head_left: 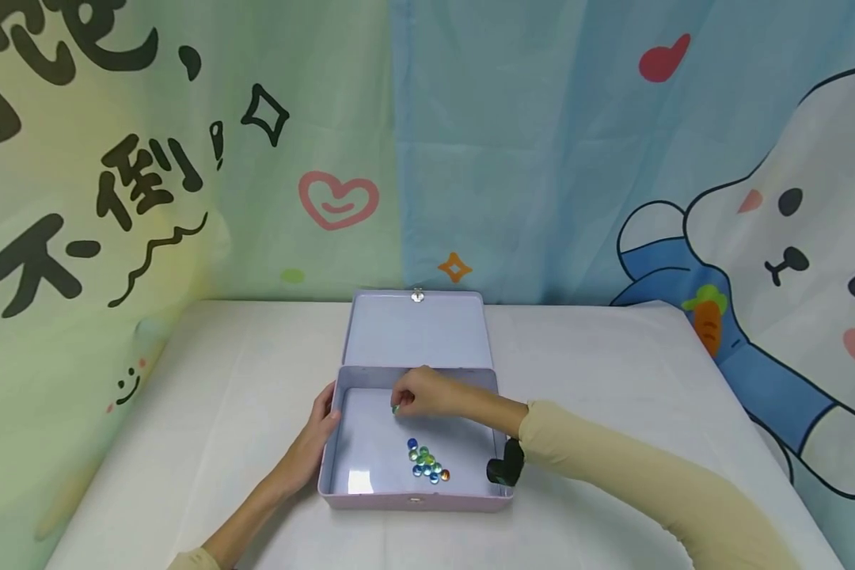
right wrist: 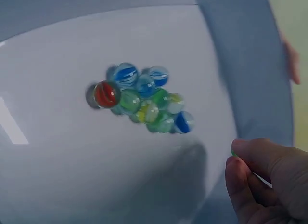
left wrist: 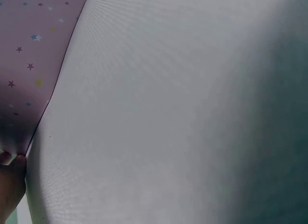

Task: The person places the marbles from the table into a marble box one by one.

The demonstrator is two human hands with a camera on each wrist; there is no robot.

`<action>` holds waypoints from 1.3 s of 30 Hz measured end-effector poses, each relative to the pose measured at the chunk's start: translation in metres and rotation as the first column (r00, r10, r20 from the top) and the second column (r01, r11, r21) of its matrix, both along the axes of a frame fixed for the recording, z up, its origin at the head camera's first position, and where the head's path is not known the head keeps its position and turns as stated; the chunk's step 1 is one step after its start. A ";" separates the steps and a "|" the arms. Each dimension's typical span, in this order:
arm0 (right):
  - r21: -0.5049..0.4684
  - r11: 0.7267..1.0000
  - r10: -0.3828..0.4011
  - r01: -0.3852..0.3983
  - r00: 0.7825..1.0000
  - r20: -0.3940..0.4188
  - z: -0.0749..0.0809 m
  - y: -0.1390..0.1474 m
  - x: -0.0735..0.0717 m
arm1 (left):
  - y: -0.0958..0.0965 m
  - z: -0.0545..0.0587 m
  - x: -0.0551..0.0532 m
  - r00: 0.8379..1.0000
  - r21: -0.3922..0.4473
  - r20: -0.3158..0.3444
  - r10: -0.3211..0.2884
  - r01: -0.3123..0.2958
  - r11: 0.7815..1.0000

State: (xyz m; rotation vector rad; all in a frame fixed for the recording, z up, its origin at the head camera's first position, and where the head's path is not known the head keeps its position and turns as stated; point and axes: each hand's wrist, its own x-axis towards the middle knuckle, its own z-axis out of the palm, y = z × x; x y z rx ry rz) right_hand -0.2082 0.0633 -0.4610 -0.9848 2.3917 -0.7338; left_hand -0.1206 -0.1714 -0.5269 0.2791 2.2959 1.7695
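A shallow lilac metal box (head_left: 370, 455) lies open on the table, its lid folded back away from me. Inside, a cluster of glass marbles (right wrist: 149, 106) rests on the floor: blue, green, yellowish and one red-orange. My right hand (head_left: 427, 392) is over the far half of the box and pinches a green marble (right wrist: 234, 151) between thumb and fingertip; most of that marble is hidden. With the thumb on the rim, my left hand (head_left: 312, 445) grips the box's left wall. The left wrist view shows star-printed pink outer metal and part of the left hand (left wrist: 10, 180) touching its corner.
The hinged lid (head_left: 416, 328) with a small metal clasp (head_left: 417, 295) lies behind the box. A white cloth (head_left: 584, 356) covers the table. A printed curtain (head_left: 484, 158) hangs along its back and sides. A black device (head_left: 506, 464) sits at my right wrist, above the box's right wall.
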 end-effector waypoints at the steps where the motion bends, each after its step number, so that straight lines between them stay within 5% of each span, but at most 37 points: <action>1: 0.015 1.000 0.004 -0.003 1.000 -0.002 -0.003 -0.003 0.000 | 0.000 0.000 0.000 1.000 -0.002 0.003 0.000 0.000 1.000; 15: 0.021 0.999 0.040 -0.039 0.999 -0.022 -0.022 -0.016 0.004 | 0.001 0.001 0.001 1.000 -0.003 0.010 -0.001 0.001 1.000; 39: 0.047 0.999 0.009 -0.008 1.000 -0.021 -0.013 -0.016 0.010 | 0.000 -0.001 0.000 1.000 0.015 0.019 -0.004 0.003 1.000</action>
